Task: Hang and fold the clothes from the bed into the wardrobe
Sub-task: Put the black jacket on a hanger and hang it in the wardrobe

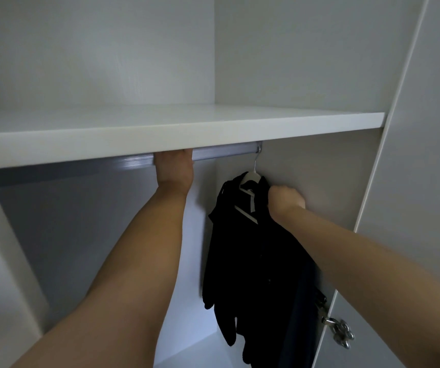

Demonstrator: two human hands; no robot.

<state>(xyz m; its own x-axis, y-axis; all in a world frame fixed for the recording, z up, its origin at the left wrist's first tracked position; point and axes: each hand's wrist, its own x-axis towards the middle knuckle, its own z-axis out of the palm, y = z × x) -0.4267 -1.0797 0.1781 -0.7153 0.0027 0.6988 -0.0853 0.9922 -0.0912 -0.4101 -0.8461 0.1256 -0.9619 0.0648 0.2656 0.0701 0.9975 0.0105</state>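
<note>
A black garment [250, 256] hangs on a white hanger [250, 179] whose metal hook sits at the right end of the silver rail [224, 153] inside the white wardrobe. My right hand [285, 201] grips the garment's shoulder close to the hanger, against the right side panel. My left hand [174, 168] reaches up to the rail further left. Its fingers disappear behind the shelf edge, around the rail.
A white shelf [176, 131] runs across just above the rail. The wardrobe's right wall [320, 168] stands close behind the garment. A metal door hinge [340, 332] sticks out at the lower right. The hanging space left of the garment holds no clothes.
</note>
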